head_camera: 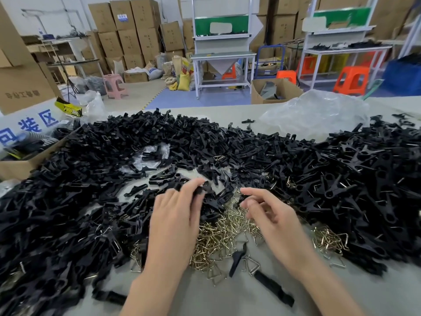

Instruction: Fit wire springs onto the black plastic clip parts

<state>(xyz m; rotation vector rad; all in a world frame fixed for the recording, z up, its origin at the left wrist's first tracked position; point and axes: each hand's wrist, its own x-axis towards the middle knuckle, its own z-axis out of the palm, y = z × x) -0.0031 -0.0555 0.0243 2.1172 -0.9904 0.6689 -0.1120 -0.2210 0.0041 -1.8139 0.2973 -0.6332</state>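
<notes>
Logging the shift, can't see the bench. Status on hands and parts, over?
Left hand pinching a black clip part. Right hand curled over the spring pile, grip unclear. Heaped clips crowd both sides, none blocking the hands.

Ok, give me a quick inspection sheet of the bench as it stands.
Surface: grey table, mostly covered.
Job's things: heap of black clip parts left to right; wire springs piled between the hands.
Clutter: clear plastic bag far right; open cardboard box far left.
Grippers: left hand fingers hold a single clip part; right hand fingers curled, contents blurred.
Cables: nothing seen.
Surroundings: stacked cartons, workbenches, orange stools.
</notes>
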